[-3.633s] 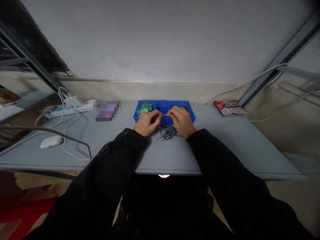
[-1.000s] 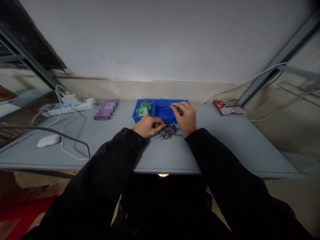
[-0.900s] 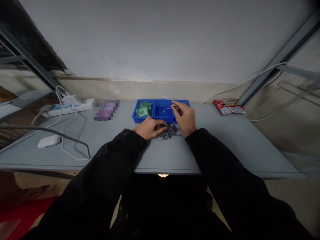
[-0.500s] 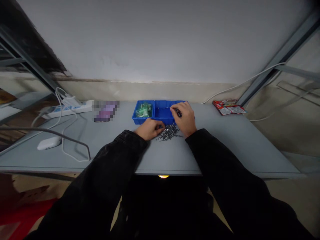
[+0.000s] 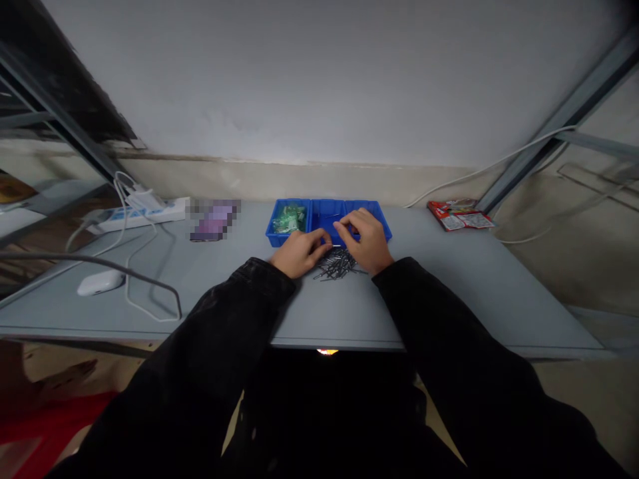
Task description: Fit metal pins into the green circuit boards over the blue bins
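A pile of several thin dark metal pins lies on the grey table, just in front of a blue three-compartment tray. My left hand rests at the pile's left edge, its fingertips pinched together over a small pale glint, seemingly one pin. My right hand hovers over the pile's far right side, fingers curled down toward the left hand's fingertips; what they hold is hidden. Green parts fill the tray's left compartment, and the middle compartment holds little I can make out.
At the back left are a white power strip with plugged-in cables, a blurred purple object and a white mouse-like device. Red packets lie at the back right, beside a slanted metal frame.
My right hand reached over the tray's middle compartment with a pin, then drew back to the pile. My left hand stayed at the pile, its fingers shifting slightly right.
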Available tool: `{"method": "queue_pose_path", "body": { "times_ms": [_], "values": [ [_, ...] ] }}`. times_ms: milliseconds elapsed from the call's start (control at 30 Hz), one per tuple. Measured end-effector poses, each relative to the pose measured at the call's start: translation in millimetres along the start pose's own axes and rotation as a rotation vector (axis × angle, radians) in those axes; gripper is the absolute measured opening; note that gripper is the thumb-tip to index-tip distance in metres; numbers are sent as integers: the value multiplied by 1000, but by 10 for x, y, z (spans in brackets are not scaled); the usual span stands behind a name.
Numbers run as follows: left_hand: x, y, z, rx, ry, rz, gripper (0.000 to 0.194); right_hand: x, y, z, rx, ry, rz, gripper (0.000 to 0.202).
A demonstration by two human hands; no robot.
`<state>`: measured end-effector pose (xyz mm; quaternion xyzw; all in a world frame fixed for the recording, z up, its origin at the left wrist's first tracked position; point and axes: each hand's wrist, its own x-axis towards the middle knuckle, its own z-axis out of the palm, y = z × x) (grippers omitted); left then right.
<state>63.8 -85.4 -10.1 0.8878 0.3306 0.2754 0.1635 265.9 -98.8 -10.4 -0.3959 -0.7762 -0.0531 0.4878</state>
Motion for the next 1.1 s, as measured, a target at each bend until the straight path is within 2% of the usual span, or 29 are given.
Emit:
{"method": "queue_pose_path", "body": {
  "times_ms": [100,200,367,467,533,600,667,767,800,867,933,1000,1033,1100],
  "values": [
    [-7,18,-14,16,73,2,12,-8,-52,-12,35,-102,-83,30],
    [-13,34,-24,-2,119,-4,12,-23,-89,-17,66,-129,-116,25],
    [-18,50,-35,-26,183,-24,17,-24,-69,-11,45,-80,-98,15],
    [-15,58,-42,-34,179,-26,19,30,-91,-68,25,19,-80,15],
    [-14,66,-49,-45,160,-24,19,62,-239,-158,14,84,-90,18],
    [-15,72,-54,-52,138,-16,20,27,-556,-256,20,108,-153,20],
    [-22,73,-54,-62,119,-9,20,-141,-1004,-301,80,74,-286,18],
    [-36,60,-39,-61,99,-8,21,-691,-1626,-181,302,-39,-497,31],
    [-39,52,-32,-53,96,-6,21,-933,-1745,-95,322,-183,-519,33],
    [-42,38,-19,-44,93,0,20,-1428,-1792,103,332,-428,-552,33],
    [-38,28,-11,-46,96,5,20,-1843,-1628,284,212,-699,-388,25],
    [-32,23,-8,-48,98,5,19,-2088,-1372,404,157,-888,-106,22],
    [-29,23,-8,-49,99,5,19,-2138,-1249,440,126,-904,92,20],
    [-26,22,-10,-48,96,9,18,-2109,-1066,470,147,-892,348,16]
  ]
}}
